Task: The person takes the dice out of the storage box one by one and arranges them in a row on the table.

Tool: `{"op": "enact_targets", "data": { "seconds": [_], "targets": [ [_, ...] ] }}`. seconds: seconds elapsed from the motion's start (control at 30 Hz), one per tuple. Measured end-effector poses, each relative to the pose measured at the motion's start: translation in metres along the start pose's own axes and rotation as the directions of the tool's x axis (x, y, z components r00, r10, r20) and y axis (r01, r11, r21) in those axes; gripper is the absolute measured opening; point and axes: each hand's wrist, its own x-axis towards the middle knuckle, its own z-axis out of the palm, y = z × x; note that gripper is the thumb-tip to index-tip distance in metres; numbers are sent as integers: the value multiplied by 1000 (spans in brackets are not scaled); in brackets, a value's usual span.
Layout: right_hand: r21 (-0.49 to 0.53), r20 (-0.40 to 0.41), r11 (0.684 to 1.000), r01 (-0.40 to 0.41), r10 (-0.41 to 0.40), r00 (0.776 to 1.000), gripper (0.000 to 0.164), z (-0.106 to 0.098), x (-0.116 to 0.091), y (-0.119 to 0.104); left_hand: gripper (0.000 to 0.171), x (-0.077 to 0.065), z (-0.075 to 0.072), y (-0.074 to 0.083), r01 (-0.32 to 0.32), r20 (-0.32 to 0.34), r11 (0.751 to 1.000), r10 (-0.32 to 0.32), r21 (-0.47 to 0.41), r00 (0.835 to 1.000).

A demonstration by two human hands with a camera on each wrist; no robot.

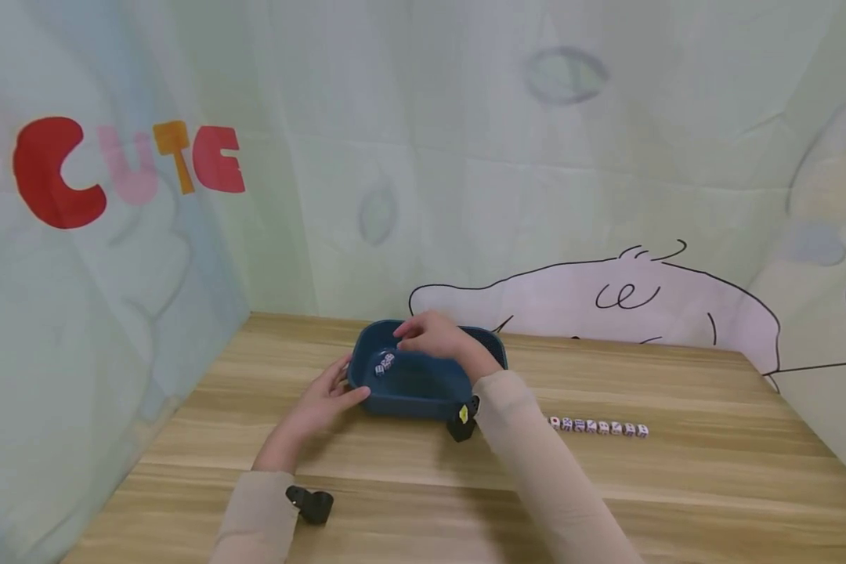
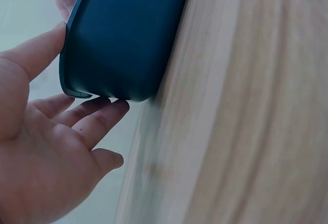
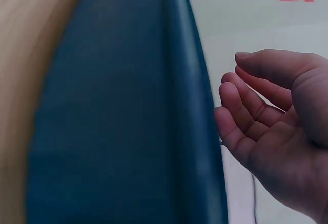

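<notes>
A dark blue plastic bin (image 1: 409, 406) stands on the table, with a small cluster of white dice (image 1: 385, 363) at the left end of its floor. My left hand (image 1: 327, 401) holds the bin's left front corner. In the left wrist view its thumb touches the rim, while several fingertips (image 2: 118, 107) press the outer wall. My right hand (image 1: 433, 335) is above the bin, palm inward and fingers loosely bent. Nothing shows between its thumb and fingers in the right wrist view. Right of the bin, a straight row of white dice (image 1: 603, 428) lies on the table.
The wooden table (image 1: 719, 486) reaches back to a printed cloth (image 1: 310, 196) that hangs behind and at the left. A black wrist camera (image 1: 461, 423) on the right sleeve sits close to the bin's front right corner. The right forearm covers the area left of the dice row.
</notes>
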Motion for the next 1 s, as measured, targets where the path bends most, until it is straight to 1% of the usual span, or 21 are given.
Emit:
{"op": "enact_targets", "data": {
  "seconds": [0.23, 0.5, 0.63, 0.77, 1.0],
  "targets": [
    [30, 50, 998, -57, 56, 997, 28, 20, 9, 4, 82, -2, 1, -1, -20, 12, 1000, 20, -14, 1000],
    [78, 72, 991, -108, 103, 992, 27, 33, 19, 3, 80, -3, 0, 1, -4, 3, 1000, 4, -13, 1000],
    [68, 82, 990, -126, 121, 989, 28, 39, 24, 3, 81, -3, 0, 1, -10, 3, 1000, 10, -12, 1000],
    [34, 79, 989, -141, 138, 987, 29, 44, 27, 4, 79, -2, 1, 0, -25, 8, 999, 25, -22, 1000],
    [-5, 82, 986, -165, 165, 983, 28, 50, 29, 4, 75, -2, 0, 0, -11, 2, 1000, 11, -28, 1000]
  ]
}}
